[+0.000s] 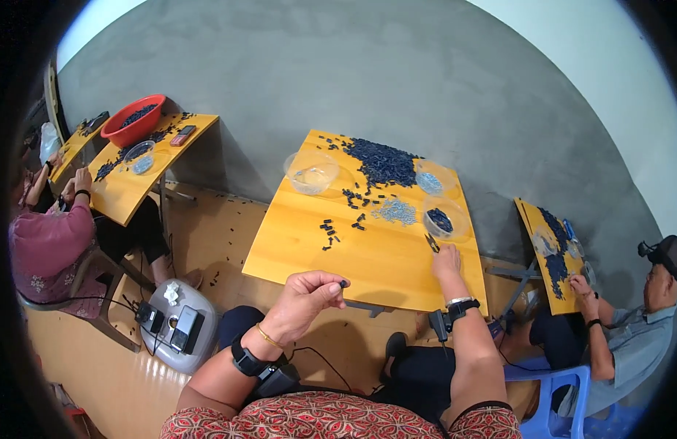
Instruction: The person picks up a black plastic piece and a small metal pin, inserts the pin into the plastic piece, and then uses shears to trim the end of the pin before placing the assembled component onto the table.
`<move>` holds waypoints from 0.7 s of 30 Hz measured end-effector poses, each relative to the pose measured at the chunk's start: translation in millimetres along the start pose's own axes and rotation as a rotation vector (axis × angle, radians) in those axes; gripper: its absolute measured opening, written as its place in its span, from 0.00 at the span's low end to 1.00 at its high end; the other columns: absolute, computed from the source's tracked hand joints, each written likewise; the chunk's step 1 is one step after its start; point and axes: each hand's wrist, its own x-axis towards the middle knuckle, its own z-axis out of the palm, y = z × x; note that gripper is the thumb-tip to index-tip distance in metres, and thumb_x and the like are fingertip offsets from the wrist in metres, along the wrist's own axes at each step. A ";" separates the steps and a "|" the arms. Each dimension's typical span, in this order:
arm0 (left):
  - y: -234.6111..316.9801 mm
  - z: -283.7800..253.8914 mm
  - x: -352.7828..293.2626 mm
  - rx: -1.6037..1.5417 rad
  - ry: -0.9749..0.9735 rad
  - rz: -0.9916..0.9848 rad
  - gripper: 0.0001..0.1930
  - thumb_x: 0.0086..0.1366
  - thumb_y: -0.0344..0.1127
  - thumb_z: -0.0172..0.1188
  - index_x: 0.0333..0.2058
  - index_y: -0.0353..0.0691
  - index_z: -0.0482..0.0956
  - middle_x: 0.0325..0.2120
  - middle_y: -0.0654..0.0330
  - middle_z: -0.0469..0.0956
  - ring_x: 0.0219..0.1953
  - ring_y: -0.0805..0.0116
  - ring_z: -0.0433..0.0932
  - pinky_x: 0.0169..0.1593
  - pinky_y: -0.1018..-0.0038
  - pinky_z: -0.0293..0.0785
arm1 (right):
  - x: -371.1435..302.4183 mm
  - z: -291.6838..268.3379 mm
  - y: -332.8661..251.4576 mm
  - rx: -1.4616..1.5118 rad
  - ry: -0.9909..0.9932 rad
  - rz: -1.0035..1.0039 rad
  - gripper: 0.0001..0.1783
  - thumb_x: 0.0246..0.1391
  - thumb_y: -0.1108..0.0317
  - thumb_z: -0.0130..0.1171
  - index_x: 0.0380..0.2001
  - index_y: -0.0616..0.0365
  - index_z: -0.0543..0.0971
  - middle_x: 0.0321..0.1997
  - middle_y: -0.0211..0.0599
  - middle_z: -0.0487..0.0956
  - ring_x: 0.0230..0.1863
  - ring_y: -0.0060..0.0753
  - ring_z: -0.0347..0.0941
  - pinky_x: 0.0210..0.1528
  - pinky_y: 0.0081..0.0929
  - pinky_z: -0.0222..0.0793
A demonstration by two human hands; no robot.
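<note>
My left hand (306, 295) is raised in front of me, its fingers pinched on a small dark piece (343, 283). My right hand (446, 259) rests on the yellow wooden table (367, 256), gripping small dark snips (431, 242) near a clear bowl (445, 219) holding dark pieces. A big heap of dark pieces (382, 162) lies at the table's far side, with a patch of small silver parts (395, 211) below it and loose dark pieces (328, 233) nearer the middle.
Two more clear bowls (311, 172) (434, 178) stand on the table. A person at left sits by a yellow table with a red basin (133, 121). Another person (631, 322) works at a small table on the right. A white stool (176, 314) carries devices.
</note>
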 end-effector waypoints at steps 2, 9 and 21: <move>4.2 3.8 1.5 -0.041 -0.008 0.005 0.07 0.59 0.27 0.52 0.35 0.32 0.75 0.27 0.60 0.75 0.27 0.73 0.74 0.36 0.78 0.73 | -6.6 5.8 3.6 0.046 0.046 -0.053 0.15 0.43 0.71 0.54 0.37 0.64 0.69 0.40 0.52 0.69 0.46 0.52 0.64 0.48 0.40 0.60; 15.2 19.9 -14.9 -0.150 -0.118 0.063 0.07 0.60 0.27 0.51 0.37 0.32 0.74 0.28 0.60 0.74 0.29 0.72 0.74 0.38 0.76 0.73 | -66.3 4.5 7.8 0.196 0.088 -0.076 0.10 0.43 0.75 0.50 0.32 0.63 0.66 0.32 0.50 0.72 0.32 0.48 0.70 0.36 0.38 0.66; 44.8 56.9 -87.5 -0.109 -0.181 0.211 0.09 0.60 0.28 0.51 0.39 0.33 0.74 0.28 0.61 0.73 0.30 0.73 0.72 0.43 0.70 0.72 | -236.9 -166.2 -86.6 1.928 -0.185 -0.362 0.21 0.48 0.79 0.44 0.48 0.57 0.58 0.31 0.36 0.68 0.27 0.24 0.63 0.30 0.22 0.61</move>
